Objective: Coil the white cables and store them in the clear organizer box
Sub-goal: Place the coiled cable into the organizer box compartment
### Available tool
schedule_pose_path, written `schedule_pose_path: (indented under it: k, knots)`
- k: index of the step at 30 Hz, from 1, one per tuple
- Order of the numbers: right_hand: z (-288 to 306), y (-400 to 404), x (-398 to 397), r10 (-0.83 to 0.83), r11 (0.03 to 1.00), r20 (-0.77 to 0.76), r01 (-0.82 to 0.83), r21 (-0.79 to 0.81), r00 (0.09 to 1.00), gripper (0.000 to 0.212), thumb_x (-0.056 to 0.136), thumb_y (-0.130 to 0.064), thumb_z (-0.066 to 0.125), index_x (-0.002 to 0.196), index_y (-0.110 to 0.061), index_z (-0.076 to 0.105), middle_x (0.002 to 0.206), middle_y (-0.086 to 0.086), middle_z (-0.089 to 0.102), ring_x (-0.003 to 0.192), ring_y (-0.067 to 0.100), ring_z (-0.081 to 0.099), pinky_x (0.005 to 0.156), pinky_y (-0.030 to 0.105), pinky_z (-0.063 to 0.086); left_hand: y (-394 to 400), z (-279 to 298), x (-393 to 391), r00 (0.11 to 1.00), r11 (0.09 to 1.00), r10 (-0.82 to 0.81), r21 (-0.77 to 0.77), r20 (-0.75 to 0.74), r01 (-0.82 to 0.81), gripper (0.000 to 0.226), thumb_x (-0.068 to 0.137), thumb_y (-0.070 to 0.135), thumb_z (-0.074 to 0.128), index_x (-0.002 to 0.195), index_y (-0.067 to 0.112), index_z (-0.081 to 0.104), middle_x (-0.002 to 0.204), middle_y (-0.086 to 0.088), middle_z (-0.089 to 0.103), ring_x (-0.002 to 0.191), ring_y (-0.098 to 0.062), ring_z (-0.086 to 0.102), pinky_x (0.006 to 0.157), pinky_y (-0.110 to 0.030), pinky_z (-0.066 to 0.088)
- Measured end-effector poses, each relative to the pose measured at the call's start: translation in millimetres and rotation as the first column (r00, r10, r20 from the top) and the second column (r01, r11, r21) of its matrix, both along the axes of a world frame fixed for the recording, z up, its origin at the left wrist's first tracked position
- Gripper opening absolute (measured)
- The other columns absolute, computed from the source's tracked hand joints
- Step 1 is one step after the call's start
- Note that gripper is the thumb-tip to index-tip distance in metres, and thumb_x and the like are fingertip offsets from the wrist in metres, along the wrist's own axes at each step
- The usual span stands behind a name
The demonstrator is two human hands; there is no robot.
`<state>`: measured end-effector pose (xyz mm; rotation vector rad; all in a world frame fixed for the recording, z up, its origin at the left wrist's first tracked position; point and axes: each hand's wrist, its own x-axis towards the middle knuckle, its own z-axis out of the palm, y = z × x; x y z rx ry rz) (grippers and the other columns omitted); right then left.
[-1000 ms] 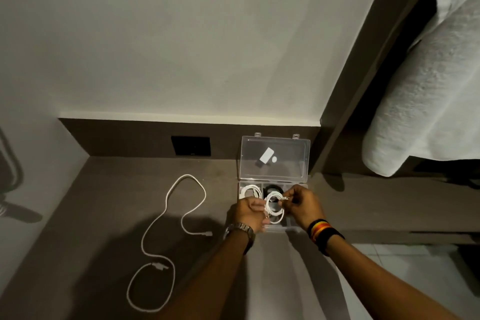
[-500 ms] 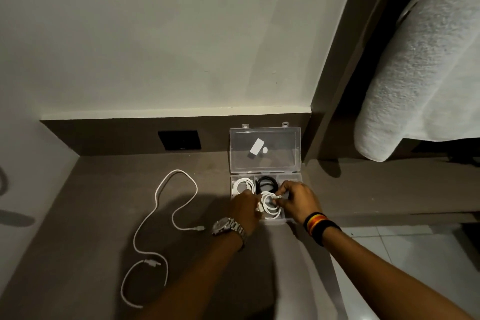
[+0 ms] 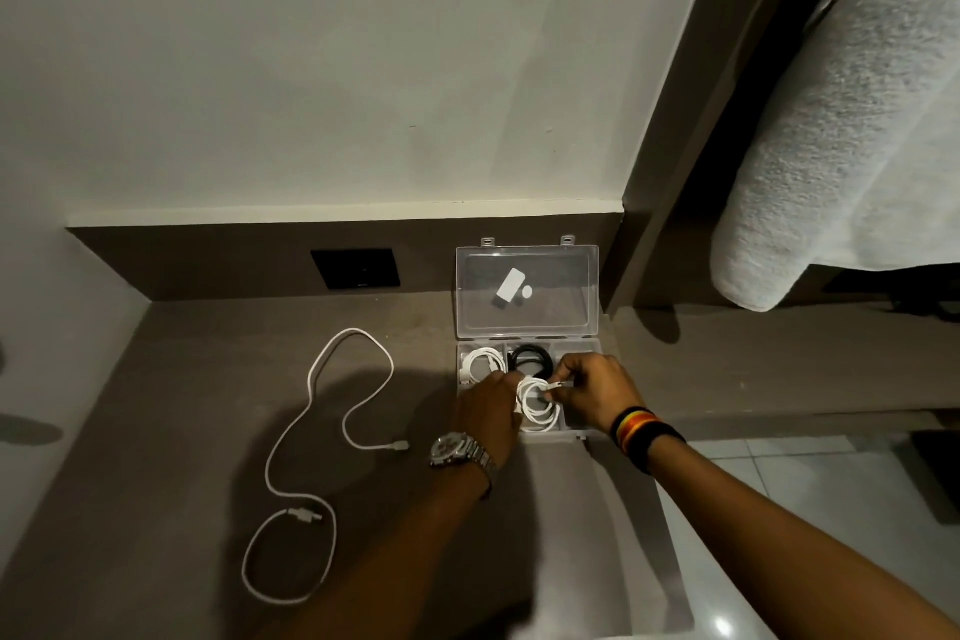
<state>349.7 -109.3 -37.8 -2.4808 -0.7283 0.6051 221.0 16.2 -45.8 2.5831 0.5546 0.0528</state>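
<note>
While hands (image 3: 540, 395) grip coil (image 3: 537, 405) | organizer box (image 3: 527, 346) front hidden

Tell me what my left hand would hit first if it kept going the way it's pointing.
Probably the white coil that your left hand already holds, then the right hand beyond it; depth is unclear.

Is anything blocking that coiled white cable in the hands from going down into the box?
Nothing visible. The lid stands open, and both hands, left hand and right hand, hold the coiled cable right over the box. Whether the compartment beneath is free is hidden by the hands.
</note>
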Motion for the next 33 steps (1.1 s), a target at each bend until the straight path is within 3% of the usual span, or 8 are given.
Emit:
schedule_pose_path:
  k: [6, 9, 13, 15, 18, 22, 26, 33]
  knots:
    - [-4, -1, -3, 0.069, 0.996, 0.064, -0.064, -0.070, 0.996, 0.019, 0.074, -0.036, 0.089, 0.074, -0.029, 0.071, 0.089, -0.009, 0.070, 0.082, 0.013, 0.066, 0.081, 0.038, 0.061, -1, -9, -3, 0.995, 0.989, -0.086, 0.116, -0.041, 0.090, 0.029, 0.089, 0.018, 0.057, 0.118, 0.022, 0.060, 0.116, -0.003, 0.063, 0.097, -0.031, 0.067, 0.077, -0.043, 0.055]
    - [-6, -1, -8, 0.132, 0.989, 0.186, -0.115, -0.098, 0.974, 0.019, 0.074, -0.038, 0.087, 0.078, -0.032, 0.070, 0.093, -0.007, 0.061, 0.084, 0.016, 0.061, 0.078, 0.032, 0.055, 1, -12, -3, 0.991, 0.979, -0.107, 0.164, -0.081, 0.119, 0.029, 0.094, 0.021, 0.054, 0.122, 0.020, 0.060, 0.121, -0.004, 0.062, 0.102, -0.029, 0.066, 0.079, -0.041, 0.054]
    - [-8, -4, -13, 0.269, 0.961, 0.313, -0.231, -0.155, 0.911, 0.026, 0.082, -0.038, 0.081, 0.099, -0.023, 0.068, 0.103, 0.001, 0.060, 0.094, 0.023, 0.060, 0.080, 0.033, 0.053, 4, -9, 0, 0.985, 0.993, -0.061, 0.089, -0.161, 0.076, 0.029, 0.101, 0.028, 0.047, 0.119, 0.009, 0.059, 0.116, -0.008, 0.069, 0.103, -0.028, 0.067, 0.078, -0.034, 0.048]
    - [-4, -8, -13, 0.349, 0.933, 0.314, -0.296, -0.204, 0.883, 0.026, 0.089, -0.044, 0.072, 0.102, -0.022, 0.070, 0.109, 0.001, 0.055, 0.098, 0.023, 0.055, 0.084, 0.036, 0.051, 6, -2, 1, 0.978, 0.996, -0.055, 0.053, -0.200, 0.067, 0.025, 0.099, 0.027, 0.051, 0.110, 0.007, 0.060, 0.108, -0.012, 0.071, 0.100, -0.033, 0.067, 0.075, -0.035, 0.048]
    - [4, -8, -11, 0.482, 0.863, 0.245, -0.409, -0.296, 0.841, 0.035, 0.095, -0.052, 0.060, 0.106, -0.022, 0.075, 0.117, 0.001, 0.051, 0.100, 0.018, 0.045, 0.089, 0.037, 0.044, 12, 12, 8, 0.933, 0.981, -0.153, 0.066, -0.325, 0.183, 0.028, 0.091, 0.032, 0.066, 0.103, 0.006, 0.065, 0.108, -0.015, 0.069, 0.100, -0.035, 0.067, 0.080, -0.038, 0.052]
    - [16, 1, -11, 0.571, 0.773, 0.153, -0.464, -0.432, 0.807, 0.033, 0.095, -0.048, 0.062, 0.119, -0.029, 0.072, 0.129, 0.004, 0.049, 0.112, 0.022, 0.047, 0.099, 0.041, 0.041, 10, 20, 19, 0.905, 0.924, -0.211, 0.226, -0.370, 0.308, 0.032, 0.088, 0.029, 0.068, 0.112, 0.007, 0.065, 0.114, -0.014, 0.070, 0.104, -0.035, 0.067, 0.086, -0.039, 0.052]
    - [25, 8, -14, 0.586, 0.744, 0.173, -0.441, -0.502, 0.792, 0.038, 0.086, -0.040, 0.077, 0.122, -0.030, 0.071, 0.132, 0.005, 0.050, 0.120, 0.027, 0.048, 0.105, 0.042, 0.039, 3, 17, 24, 0.895, 0.850, -0.252, 0.359, -0.367, 0.386, 0.024, 0.094, 0.021, 0.055, 0.110, 0.008, 0.067, 0.110, -0.013, 0.072, 0.102, -0.034, 0.067, 0.087, -0.041, 0.050]
    - [21, 13, -33, 0.560, 0.786, 0.327, -0.364, -0.500, 0.761, 0.034, 0.086, -0.033, 0.076, 0.119, -0.024, 0.071, 0.134, 0.008, 0.054, 0.120, 0.031, 0.052, 0.105, 0.044, 0.039, -1, 19, 20, 0.908, 0.865, -0.259, 0.339, -0.330, 0.370, 0.025, 0.090, 0.018, 0.056, 0.109, 0.008, 0.069, 0.109, -0.014, 0.072, 0.101, -0.035, 0.068, 0.085, -0.040, 0.052]
